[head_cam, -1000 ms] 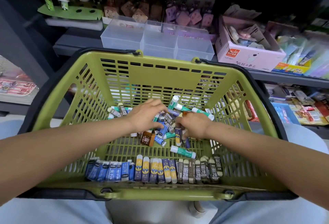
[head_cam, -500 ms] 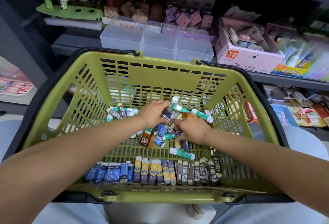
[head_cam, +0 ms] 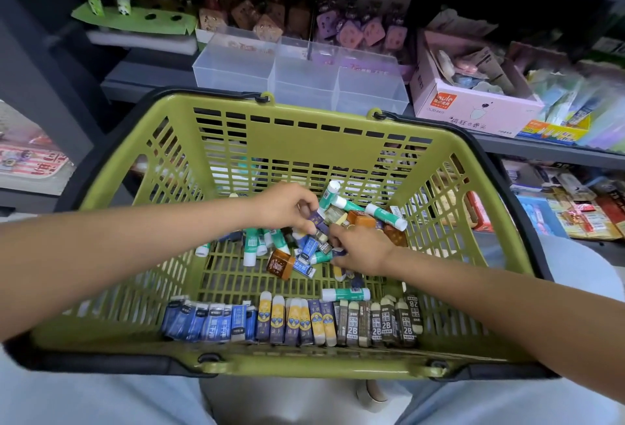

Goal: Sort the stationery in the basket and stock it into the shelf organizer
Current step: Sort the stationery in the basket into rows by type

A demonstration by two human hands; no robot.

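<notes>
**Both hands deep in the loose pile at the basket's centre**

The green basket (head_cam: 304, 140) fills the middle of the view, with the loose stationery heaped on its slatted floor around centre and toward 1 o'clock. The left hand (head_cam: 282, 205) reaches in from 9 o'clock, fingers curled, and pinches a small purple eraser (head_cam: 318, 219) between thumb and fingertips at the top of the heap. The right hand (head_cam: 360, 248) comes in from 4 o'clock, palm down, with its fingers bent into the pile just below the left; whether it has actually gripped anything I cannot tell, since the fingertips are buried among the pieces.

Green-and-white glue sticks (head_cam: 385, 213) lie scattered at 1 o'clock of the hands and more at 9 o'clock (head_cam: 252, 245). A brown box-shaped piece (head_cam: 280, 264) sits at 7 o'clock of the heap, touching loose blue erasers (head_cam: 309, 248).

Along the near wall, at 6 o'clock, sorted rows stand on end side by side: blue erasers (head_cam: 209, 321) on the left, yellow-and-navy erasers (head_cam: 294, 321) in the middle, grey 2B erasers (head_cam: 382, 321) on the right. One glue stick (head_cam: 345, 294) lies flat just behind the grey row.

Beyond the basket at 12 o'clock, the clear shelf organizer (head_cam: 301, 83) stands on the shelf, with a pink carton (head_cam: 473, 110) beside it at 2 o'clock.
</notes>
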